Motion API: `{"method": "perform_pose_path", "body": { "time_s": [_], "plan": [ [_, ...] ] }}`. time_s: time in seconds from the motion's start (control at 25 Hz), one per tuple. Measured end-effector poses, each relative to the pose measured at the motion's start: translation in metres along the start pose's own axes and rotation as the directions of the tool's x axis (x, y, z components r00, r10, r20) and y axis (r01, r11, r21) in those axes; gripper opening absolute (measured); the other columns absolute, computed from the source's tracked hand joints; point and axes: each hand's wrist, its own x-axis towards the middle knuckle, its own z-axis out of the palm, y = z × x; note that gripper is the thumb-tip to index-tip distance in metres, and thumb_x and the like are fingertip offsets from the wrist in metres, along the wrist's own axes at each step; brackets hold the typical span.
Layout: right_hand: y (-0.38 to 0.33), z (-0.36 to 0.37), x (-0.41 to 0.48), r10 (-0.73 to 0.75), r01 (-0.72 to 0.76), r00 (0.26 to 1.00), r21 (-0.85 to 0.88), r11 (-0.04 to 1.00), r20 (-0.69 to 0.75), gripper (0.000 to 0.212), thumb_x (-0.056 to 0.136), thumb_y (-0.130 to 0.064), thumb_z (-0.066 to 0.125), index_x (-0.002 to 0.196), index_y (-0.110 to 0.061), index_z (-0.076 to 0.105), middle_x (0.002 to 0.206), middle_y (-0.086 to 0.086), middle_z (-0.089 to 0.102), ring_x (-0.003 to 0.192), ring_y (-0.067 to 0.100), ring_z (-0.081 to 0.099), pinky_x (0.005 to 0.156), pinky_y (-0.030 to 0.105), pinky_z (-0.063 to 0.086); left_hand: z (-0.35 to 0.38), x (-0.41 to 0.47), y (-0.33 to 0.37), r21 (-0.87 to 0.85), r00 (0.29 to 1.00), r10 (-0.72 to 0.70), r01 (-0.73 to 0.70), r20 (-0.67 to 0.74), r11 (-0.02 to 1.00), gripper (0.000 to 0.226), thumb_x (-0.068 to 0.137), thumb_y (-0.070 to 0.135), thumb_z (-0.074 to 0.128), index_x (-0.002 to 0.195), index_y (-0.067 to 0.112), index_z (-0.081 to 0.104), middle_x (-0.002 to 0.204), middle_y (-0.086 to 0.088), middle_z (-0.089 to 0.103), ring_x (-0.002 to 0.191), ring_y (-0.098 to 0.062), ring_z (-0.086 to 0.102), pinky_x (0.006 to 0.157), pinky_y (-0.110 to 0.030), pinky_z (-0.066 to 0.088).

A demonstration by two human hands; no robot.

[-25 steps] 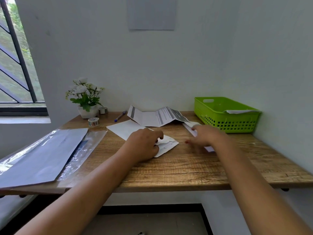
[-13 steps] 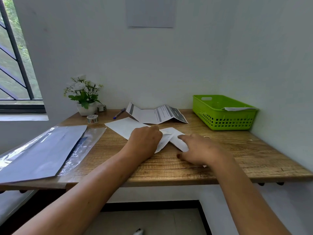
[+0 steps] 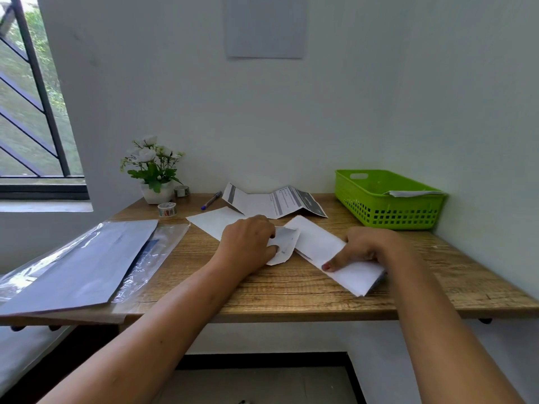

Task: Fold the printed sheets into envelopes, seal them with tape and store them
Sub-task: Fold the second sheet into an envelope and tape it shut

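Site: a wooden tabletop [image 3: 291, 290] set in a white-walled corner, with a window to its left.

My left hand [image 3: 248, 243] is at the middle of the tabletop, its fingers curled over a small folded piece [image 3: 285, 244] of paper and pinching it. My right hand [image 3: 366, 249] is just beside it, toward the right edge. Its thumb is pressed flat on a long folded sheet [image 3: 318, 243] and its other fingers are curled on top. I cannot tell whether they hook under the far side. The small piece overlaps the sheet's left end, and I cannot tell whether the two are one paper.

Behind the left hand lies a flat white sheet [image 3: 213, 221]. A zigzag printed sheet [image 3: 277, 201] and a pen [image 3: 211, 199] lie toward the back edge. A tape roll [image 3: 167, 209] stands near the back-left corner by a flower pot [image 3: 154, 182]. A green basket [image 3: 388, 212] sits at the back-right corner with one paper [image 3: 414, 193] resting across its rim.

Assessment: the step in hand appears to be closing and creasing a fold; taping is not yet begun. I should square the edges before committing the crease. The left hand should anchor while the right thumb runs from the middle outward. The sheet's near end lies close to the front edge and could slide on smooth wood. The tape is well apart, so one hand must hold the flap during the reach.
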Motion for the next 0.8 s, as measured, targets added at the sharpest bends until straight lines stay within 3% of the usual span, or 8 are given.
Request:
{"method": "perform_pose_path", "body": {
  "time_s": [0.12,0.24,0.32,0.44,0.52,0.64,0.72,0.8],
  "plan": [
    [0.001,-0.001,0.003,-0.115,0.146,0.984,0.245,0.958,-0.134,0.051,0.077,-0.024,0.077,0.118,-0.011,0.051,0.120,0.012,0.060,0.103,0.028,0.060,0.089,0.036,0.049,-0.001,0.000,-0.004,-0.034,0.998,-0.057,0.056,-0.032,0.998,0.042,0.082,0.052,0.060,0.117,0.029,0.060,0.123,0.009,0.057,0.105,-0.014,0.058,0.077,-0.027,0.047],
    [0.001,-0.008,-0.004,-0.153,0.285,0.947,0.516,0.808,-0.283,0.060,0.070,-0.031,0.082,0.115,-0.017,0.044,0.108,0.004,0.060,0.085,0.019,0.061,0.071,0.035,0.053,-0.003,0.001,-0.004,-0.059,0.997,-0.079,0.078,-0.026,0.995,0.044,0.081,0.053,0.062,0.117,0.029,0.059,0.124,0.009,0.056,0.107,-0.013,0.056,0.076,-0.026,0.044],
    [-0.001,-0.013,-0.013,-0.152,0.373,0.911,0.614,0.695,-0.382,0.063,0.076,-0.038,0.075,0.127,-0.025,0.041,0.111,-0.001,0.057,0.083,0.013,0.060,0.061,0.028,0.049,-0.003,0.001,-0.004,-0.077,0.996,-0.086,0.084,-0.027,0.993,0.043,0.080,0.053,0.063,0.116,0.029,0.059,0.124,0.009,0.057,0.107,-0.013,0.056,0.075,-0.025,0.044],
    [0.002,-0.018,-0.021,-0.372,0.509,0.859,0.661,0.551,-0.351,0.038,0.089,-0.036,0.058,0.126,-0.029,0.055,0.109,-0.008,0.064,0.075,0.002,0.062,0.058,0.016,0.048,-0.005,-0.001,-0.003,-0.100,0.993,-0.115,0.111,-0.034,0.989,0.044,0.079,0.050,0.066,0.116,0.028,0.061,0.122,0.007,0.058,0.106,-0.015,0.057,0.075,-0.026,0.045],
    [0.010,-0.016,-0.021,-0.514,0.522,0.833,0.598,0.609,-0.205,0.035,0.083,-0.037,0.058,0.116,-0.028,0.067,0.113,-0.005,0.068,0.088,0.006,0.064,0.074,0.019,0.047,-0.006,-0.004,-0.002,-0.135,0.986,-0.159,0.150,-0.056,0.979,0.045,0.079,0.047,0.067,0.117,0.024,0.060,0.117,0.005,0.061,0.104,-0.016,0.059,0.075,-0.025,0.043],
    [0.028,-0.014,-0.009,-0.529,0.445,0.848,0.556,0.702,-0.010,0.039,0.074,-0.037,0.066,0.110,-0.024,0.072,0.119,-0.005,0.069,0.112,0.015,0.062,0.098,0.029,0.045,-0.008,-0.007,-0.003,-0.194,0.985,-0.164,0.150,-0.060,0.970,0.042,0.080,0.039,0.068,0.116,0.020,0.059,0.116,0.002,0.062,0.107,-0.018,0.059,0.078,-0.026,0.043],
    [0.038,-0.015,-0.003,-0.510,0.408,0.859,0.556,0.725,0.035,0.053,0.065,-0.049,0.077,0.110,-0.022,0.073,0.118,-0.001,0.069,0.121,0.028,0.057,0.109,0.043,0.039,-0.009,-0.006,-0.004,-0.151,0.997,-0.081,0.078,-0.015,0.985,0.042,0.080,0.036,0.069,0.120,0.025,0.059,0.124,0.004,0.058,0.113,-0.016,0.055,0.086,-0.028,0.045],
    [0.046,-0.016,0.003,-0.492,0.395,0.870,0.548,0.737,0.035,0.071,0.048,-0.059,0.083,0.108,-0.022,0.074,0.116,0.000,0.071,0.121,0.032,0.055,0.111,0.047,0.036,-0.009,-0.004,-0.004,-0.150,0.998,-0.069,0.069,0.007,0.986,0.043,0.081,0.033,0.068,0.122,0.028,0.059,0.130,0.006,0.055,0.117,-0.014,0.052,0.088,-0.029,0.045]
  ]
}}
